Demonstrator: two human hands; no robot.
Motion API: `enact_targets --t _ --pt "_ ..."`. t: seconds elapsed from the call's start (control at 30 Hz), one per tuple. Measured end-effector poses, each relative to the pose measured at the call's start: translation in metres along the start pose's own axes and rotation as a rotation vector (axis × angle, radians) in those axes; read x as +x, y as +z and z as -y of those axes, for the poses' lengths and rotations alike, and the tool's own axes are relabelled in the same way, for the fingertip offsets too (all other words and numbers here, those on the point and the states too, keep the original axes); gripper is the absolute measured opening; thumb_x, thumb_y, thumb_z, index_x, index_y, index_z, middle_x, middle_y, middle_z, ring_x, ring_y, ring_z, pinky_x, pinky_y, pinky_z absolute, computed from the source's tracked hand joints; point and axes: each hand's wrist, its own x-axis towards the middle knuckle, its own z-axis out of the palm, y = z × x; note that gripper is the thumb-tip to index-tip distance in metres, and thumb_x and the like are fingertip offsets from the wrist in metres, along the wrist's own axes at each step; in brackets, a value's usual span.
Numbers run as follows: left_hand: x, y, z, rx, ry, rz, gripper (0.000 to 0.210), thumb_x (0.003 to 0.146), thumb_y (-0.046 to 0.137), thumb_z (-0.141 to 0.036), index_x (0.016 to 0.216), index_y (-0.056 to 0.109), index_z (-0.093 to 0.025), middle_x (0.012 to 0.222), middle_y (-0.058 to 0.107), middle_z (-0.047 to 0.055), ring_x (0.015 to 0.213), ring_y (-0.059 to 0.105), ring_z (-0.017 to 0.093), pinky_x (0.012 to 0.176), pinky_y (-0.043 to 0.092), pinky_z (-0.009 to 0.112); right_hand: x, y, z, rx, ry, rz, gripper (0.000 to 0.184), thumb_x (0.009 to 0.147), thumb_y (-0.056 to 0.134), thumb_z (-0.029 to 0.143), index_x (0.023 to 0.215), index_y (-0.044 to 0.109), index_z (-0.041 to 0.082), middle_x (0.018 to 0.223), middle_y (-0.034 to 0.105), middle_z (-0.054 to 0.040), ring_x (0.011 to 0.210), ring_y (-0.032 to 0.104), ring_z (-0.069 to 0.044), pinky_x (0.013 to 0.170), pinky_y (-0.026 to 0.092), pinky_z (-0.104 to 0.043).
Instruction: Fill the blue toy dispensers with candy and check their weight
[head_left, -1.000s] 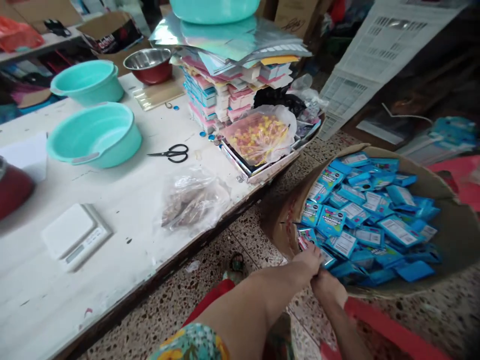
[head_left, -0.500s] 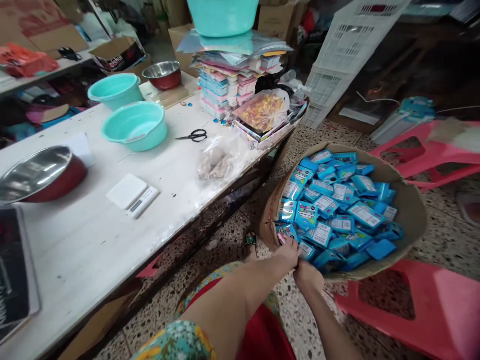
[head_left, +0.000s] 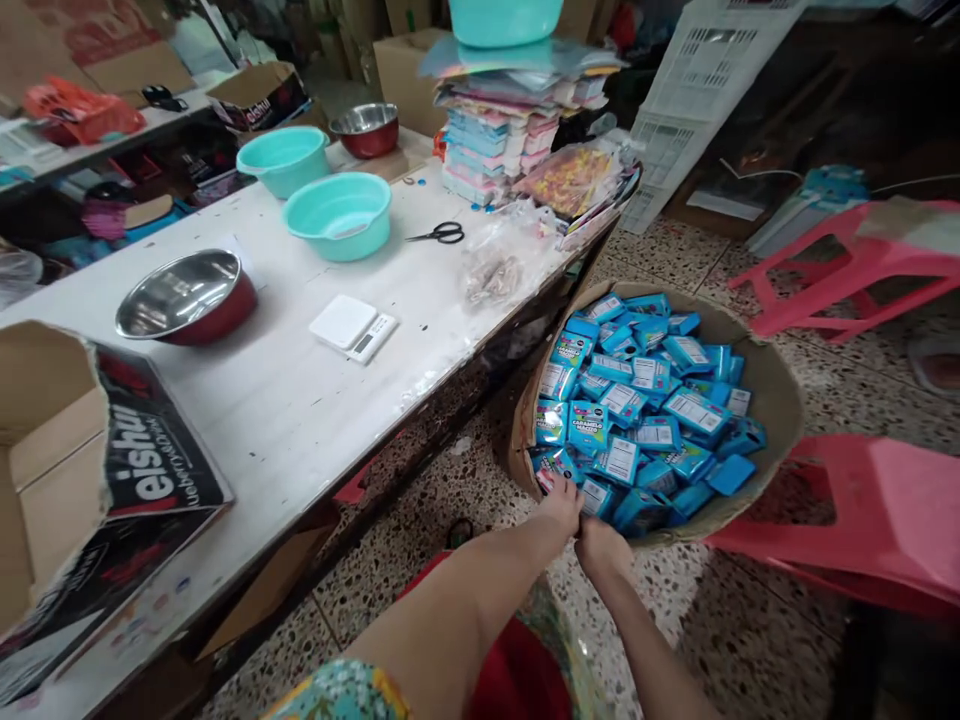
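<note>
A round-sided cardboard box (head_left: 776, 420) stands low beside the table, filled with small blue candy packs (head_left: 619, 405), some printed "Caramelo Macizo". My left hand (head_left: 561, 505) is closed over the near rim of this box, its fingertips on the inner side against the packs. Right beside it, my right hand (head_left: 604, 548) is closed on the same rim from the outside; its fingertips are partly hidden. The two hands nearly touch.
Left of the box runs a white table (head_left: 292, 410) with a scale (head_left: 352, 328), scissors (head_left: 439, 233), turquoise basins (head_left: 337, 215), a steel bowl (head_left: 187, 298) and an open carton (head_left: 157, 460). Pink stools (head_left: 855, 260) flank the box on the right. White crates (head_left: 682, 95) are stacked behind.
The box, with both hands on its rim, has shifted toward the table and away from the pink stools. My view has turned left, showing more of the open carton.
</note>
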Motion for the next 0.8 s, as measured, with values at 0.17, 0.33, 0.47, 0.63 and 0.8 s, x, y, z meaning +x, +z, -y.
enact_targets --t 0.17,0.33,0.47,0.63,0.8 --pt "-0.048 0.008 -0.004 0.008 0.072 0.003 0.030 0.078 0.049 -0.019 0.098 0.071 -0.018 0.100 0.061 0.012 0.098 0.054 0.034 0.080 0.043 0.059 -0.036 0.033 0.025 0.001 0.011 0.007 0.026 0.081 0.044 0.013 0.098 0.063 0.014 0.098 0.067 -0.0158 0.093 0.065 -0.027 0.075 0.050 -0.034" --pt "-0.093 0.009 -0.023 0.017 0.054 0.031 0.032 0.078 0.049 -0.020 0.101 0.071 -0.019 0.100 0.061 0.012 0.098 0.054 0.035 0.080 0.043 0.060 -0.073 0.065 0.034 -0.018 0.001 0.011 0.026 0.082 0.042 0.014 0.097 0.063 0.015 0.096 0.068 -0.0151 0.088 0.066 -0.025 0.071 0.050 -0.033" --pt "-0.125 0.006 -0.047 0.034 0.023 0.045 0.034 0.078 0.047 -0.020 0.102 0.070 -0.019 0.103 0.060 0.012 0.099 0.053 0.035 0.080 0.042 0.061 -0.099 0.085 0.029 -0.042 -0.054 0.006 0.027 0.084 0.038 0.014 0.094 0.062 0.015 0.096 0.068 -0.0153 0.089 0.066 -0.027 0.071 0.050 -0.034" --pt "-0.156 0.002 -0.079 0.000 -0.052 0.063 0.033 0.079 0.047 -0.025 0.102 0.071 -0.022 0.107 0.060 0.012 0.101 0.052 0.037 0.082 0.041 0.061 -0.128 0.102 0.020 -0.080 -0.106 0.020 0.032 0.086 0.032 0.013 0.094 0.062 0.015 0.099 0.067 -0.0156 0.092 0.065 -0.029 0.071 0.049 -0.036" --pt "-0.180 0.002 -0.095 0.009 -0.094 0.060 0.035 0.081 0.043 -0.020 0.102 0.071 -0.025 0.108 0.061 0.010 0.102 0.053 0.035 0.083 0.042 0.061 -0.148 0.114 0.022 -0.122 -0.143 0.028 0.032 0.084 0.032 0.013 0.097 0.062 0.016 0.102 0.066 -0.0149 0.092 0.065 -0.028 0.071 0.048 -0.036"
